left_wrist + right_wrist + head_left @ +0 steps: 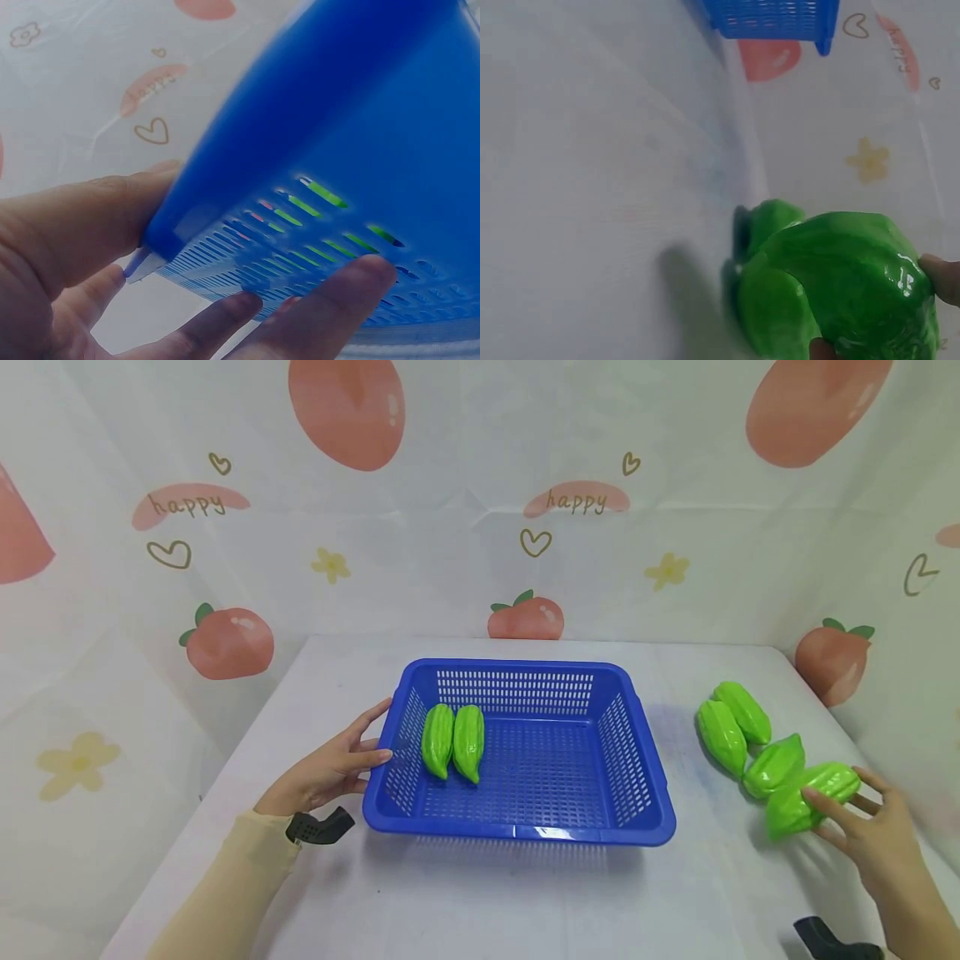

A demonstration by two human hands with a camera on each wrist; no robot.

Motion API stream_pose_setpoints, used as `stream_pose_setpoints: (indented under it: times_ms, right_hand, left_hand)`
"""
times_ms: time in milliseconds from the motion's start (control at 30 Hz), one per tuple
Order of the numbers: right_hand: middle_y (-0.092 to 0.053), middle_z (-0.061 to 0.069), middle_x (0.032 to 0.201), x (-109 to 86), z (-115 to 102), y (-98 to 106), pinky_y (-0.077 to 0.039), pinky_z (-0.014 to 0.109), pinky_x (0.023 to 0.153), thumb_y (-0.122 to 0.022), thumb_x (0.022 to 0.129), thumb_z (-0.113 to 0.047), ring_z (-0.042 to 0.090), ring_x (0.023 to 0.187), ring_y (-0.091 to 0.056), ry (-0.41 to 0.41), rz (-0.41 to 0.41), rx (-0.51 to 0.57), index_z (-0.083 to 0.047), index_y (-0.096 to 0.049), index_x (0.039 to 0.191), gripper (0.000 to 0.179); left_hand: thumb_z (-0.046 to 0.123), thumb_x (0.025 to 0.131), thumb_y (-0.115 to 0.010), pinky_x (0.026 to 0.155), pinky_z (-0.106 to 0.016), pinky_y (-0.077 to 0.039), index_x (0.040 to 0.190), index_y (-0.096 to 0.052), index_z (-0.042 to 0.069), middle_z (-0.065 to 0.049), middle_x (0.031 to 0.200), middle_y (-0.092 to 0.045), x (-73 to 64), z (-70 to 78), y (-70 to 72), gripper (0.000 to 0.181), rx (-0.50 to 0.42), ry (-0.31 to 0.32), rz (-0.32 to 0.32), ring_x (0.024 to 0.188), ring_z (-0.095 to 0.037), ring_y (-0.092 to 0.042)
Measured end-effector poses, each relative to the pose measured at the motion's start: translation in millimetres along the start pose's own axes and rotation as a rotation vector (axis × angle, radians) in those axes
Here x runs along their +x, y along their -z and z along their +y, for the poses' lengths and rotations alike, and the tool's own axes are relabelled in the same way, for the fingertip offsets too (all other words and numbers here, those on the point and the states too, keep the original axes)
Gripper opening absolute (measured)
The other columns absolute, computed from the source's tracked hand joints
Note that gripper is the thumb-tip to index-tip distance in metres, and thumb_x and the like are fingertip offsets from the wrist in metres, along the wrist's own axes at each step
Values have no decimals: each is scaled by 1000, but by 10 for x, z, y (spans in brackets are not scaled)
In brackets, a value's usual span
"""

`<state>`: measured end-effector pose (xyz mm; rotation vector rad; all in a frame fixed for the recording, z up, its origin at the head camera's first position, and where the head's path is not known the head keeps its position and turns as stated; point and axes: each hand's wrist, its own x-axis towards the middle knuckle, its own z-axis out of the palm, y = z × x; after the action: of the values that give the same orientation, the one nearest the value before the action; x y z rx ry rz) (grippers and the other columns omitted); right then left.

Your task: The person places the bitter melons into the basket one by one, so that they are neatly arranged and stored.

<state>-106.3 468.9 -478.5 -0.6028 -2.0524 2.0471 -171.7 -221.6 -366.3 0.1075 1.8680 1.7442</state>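
A blue plastic basket (517,835) with slotted walls stands mid-table. Its left rim is gripped by my left hand (330,768), thumb over the edge; in the left wrist view the fingers (322,307) spread against the slotted outer wall. Two glossy green ridged fruits (468,743) lie side by side within the basket's left part. Over at the right, my right hand (873,818) holds another green ridged fruit (813,797) between thumb and fingers. That fruit looms large in the right wrist view, overlapping the others behind it.
Three more green ridged fruits (722,739) lie close together on the white-covered table (495,902), right of the basket. Behind the table hangs a white backdrop (442,552) with printed fruit and hearts. A black wrist device (321,827) sits on the left wrist.
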Motion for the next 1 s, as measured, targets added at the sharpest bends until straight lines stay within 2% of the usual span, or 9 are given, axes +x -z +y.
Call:
stream_pose_setpoints:
  times_ms: [133, 233, 267, 333, 500, 533, 633, 733, 1000]
  right_hand:
    - [-26, -15, 124, 33, -121, -70, -58, 22, 60, -74, 84, -7, -6, 82, -52, 61, 5, 17, -30, -9, 154, 98]
    - [-21, -5, 138, -41, -352, -226, -58, 19, 61, -70, 86, -5, -5, 89, -50, 106, -11, 17, -29, -11, 152, 92]
    - [-23, -7, 133, -67, -427, -279, -57, 18, 61, -70, 86, -4, -6, 90, -51, 129, -23, 26, -30, -16, 150, 88]
    - [-18, -3, 139, -207, -659, -465, -56, 14, 62, -68, 88, -6, -5, 94, -47, 133, -32, 1, -29, -14, 151, 86]
    - [-24, -10, 125, -461, -1137, -878, -54, 11, 65, -63, 90, 0, -1, 94, -47, 181, -113, 69, -23, -16, 151, 80]
    - [-25, -13, 119, -470, -1196, -930, -54, 11, 65, -63, 90, 1, -2, 92, -49, 201, -135, 90, -23, -20, 148, 76]
    - [-27, -9, 118, -463, -1345, -1069, -55, 13, 65, -61, 89, 6, 0, 89, -55, 262, -212, 144, -23, -32, 135, 61]
    - [-29, -6, 118, -470, -1476, -1229, -56, 14, 66, -60, 89, 8, 1, 86, -60, 292, -261, 165, -23, -34, 131, 58]
    - [-33, -6, 119, -526, -1748, -1595, -54, 12, 71, -60, 92, 1, -1, 90, -62, 299, -338, 94, -21, -20, 145, 70]
  left_hand:
    - [16, 95, -62, 87, -52, -54, 153, -4, 44, -27, 151, -34, 8, 4, -1, 87, -3, -4, -10, 110, -35, -65]
    - [15, 95, -62, 87, -53, -54, 153, -4, 44, -27, 150, -35, 17, 8, -3, 87, -4, -5, -12, 111, -36, -64]
    - [15, 95, -62, 87, -53, -54, 153, -4, 44, -27, 150, -35, 18, 10, -3, 87, -4, -5, -11, 111, -36, -64]
    - [15, 95, -62, 87, -53, -54, 153, -4, 44, -27, 150, -34, 20, 13, -3, 88, -5, -4, -9, 111, -36, -64]
    - [15, 94, -63, 87, -53, -54, 153, -4, 44, -27, 150, -34, 19, 17, -6, 88, -3, -3, -6, 111, -36, -64]
    - [15, 94, -63, 87, -53, -54, 153, -3, 44, -27, 150, -34, 19, 15, -6, 88, -3, -3, -7, 111, -36, -64]
    - [16, 94, -63, 87, -52, -54, 153, -4, 45, -26, 150, -35, 15, 11, -7, 88, -3, 1, -4, 110, -35, -65]
    - [16, 95, -62, 87, -52, -55, 153, -4, 45, -26, 150, -35, 12, 3, 0, 88, 1, 2, -5, 109, -34, -65]
    - [17, 94, -63, 87, -52, -54, 152, -5, 47, -23, 153, -32, 7, -22, 11, 87, 2, 8, 1, 111, -35, -64]
